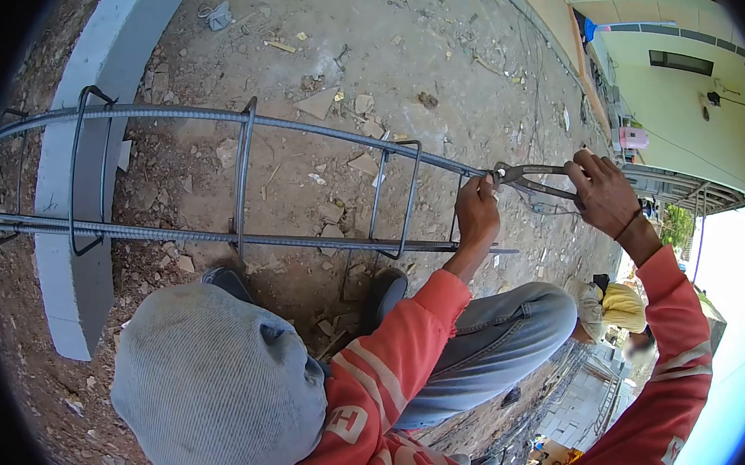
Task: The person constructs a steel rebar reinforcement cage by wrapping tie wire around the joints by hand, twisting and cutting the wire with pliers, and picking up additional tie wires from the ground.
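Note:
My right hand [604,195] is closed around the handles of a pair of pincers [536,172]. Their jaws meet the far end of the upper rebar [328,132]. Just below the jaws, my left hand [477,212] is pinched at the bar, and what its fingertips grip is too small to make out. The upper bar and a lower rebar [303,241] run side by side, joined by several bent stirrups [243,176] into a long cage. Part of the stirrup nearest my left hand is hidden behind that hand.
A grey concrete beam [73,255] supports the cage at the left. Rubble lies across the dirt ground [317,30]. My jeans knee [503,337] and shoes are close to the cage. Another person [618,306] in yellow is behind; a pale green building [692,108] stands at upper right.

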Demonstrator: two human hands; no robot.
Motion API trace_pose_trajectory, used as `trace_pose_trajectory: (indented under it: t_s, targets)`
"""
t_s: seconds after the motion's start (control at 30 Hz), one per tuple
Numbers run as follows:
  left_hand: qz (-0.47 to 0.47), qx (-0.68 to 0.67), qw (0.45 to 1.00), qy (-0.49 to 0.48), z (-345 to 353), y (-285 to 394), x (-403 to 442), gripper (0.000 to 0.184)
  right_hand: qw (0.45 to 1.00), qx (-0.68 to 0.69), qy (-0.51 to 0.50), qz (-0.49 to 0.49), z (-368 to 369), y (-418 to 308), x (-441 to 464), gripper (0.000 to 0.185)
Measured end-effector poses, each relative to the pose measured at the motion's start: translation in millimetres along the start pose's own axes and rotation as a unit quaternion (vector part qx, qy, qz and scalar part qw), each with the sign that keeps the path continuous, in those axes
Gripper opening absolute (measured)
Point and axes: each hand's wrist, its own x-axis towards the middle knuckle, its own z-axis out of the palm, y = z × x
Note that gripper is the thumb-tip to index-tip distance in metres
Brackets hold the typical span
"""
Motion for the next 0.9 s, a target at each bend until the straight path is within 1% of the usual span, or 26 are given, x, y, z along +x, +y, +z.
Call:
trace_pose_trajectory:
  t_s: [0.03,0.07,0.13,0.17,0.23,0.4,0.47,0.57,0.6,0.63,0.67,0.73,0.8,0.87,0.9]
  targets:
    - [0.004,-0.005,1.000,0.003,2,2,-1,0.033,0.998,-0.057,0.014,-0.032,0,1,-6,0.031]
    - [0.010,-0.009,1.000,0.007,3,4,-1,0.033,0.998,-0.059,0.014,-0.031,2,2,-10,0.031]
    - [0.014,-0.014,1.000,0.009,5,5,-3,0.033,0.992,-0.114,0.052,-0.011,8,-1,-15,0.028]
    - [0.018,-0.020,1.000,0.013,5,5,-3,0.033,0.992,-0.114,0.054,-0.011,10,-3,-14,0.028]
    - [0.015,-0.012,1.000,0.014,4,3,-1,0.033,0.987,-0.150,0.050,0.038,10,-6,-9,0.027]
    - [0.005,0.001,1.000,0.016,1,-1,-2,0.033,0.983,-0.160,0.059,0.066,13,-7,13,0.026]
    - [0.051,-0.041,0.997,0.032,6,-13,3,0.034,0.984,-0.157,0.055,0.068,15,-3,18,0.025]
    - [0.066,-0.051,0.996,0.043,11,-19,6,0.035,0.981,-0.174,0.059,0.061,17,2,20,0.027]
    - [0.068,-0.050,0.996,0.041,9,-15,4,0.035,0.983,-0.168,0.024,0.066,18,2,21,0.027]
    - [0.034,-0.026,0.999,0.030,4,-8,2,0.034,0.984,-0.163,-0.011,0.071,19,2,22,0.028]
    - [0.000,-0.001,1.000,0.020,1,-2,0,0.033,0.984,-0.163,-0.010,0.072,19,3,23,0.028]
    - [0.001,0.008,1.000,0.023,0,-4,0,0.033,0.990,-0.071,-0.080,0.091,21,1,24,0.025]
    - [0.000,0.020,0.999,0.025,-3,-4,-1,0.032,0.993,-0.048,-0.075,0.084,28,2,19,0.025]
    - [-0.008,0.002,1.000,0.028,-3,0,-3,0.032,0.994,-0.026,-0.070,0.077,33,2,15,0.024]
    - [-0.008,0.004,1.000,0.029,-3,2,-5,0.032,0.988,-0.004,-0.118,0.096,28,1,12,0.026]
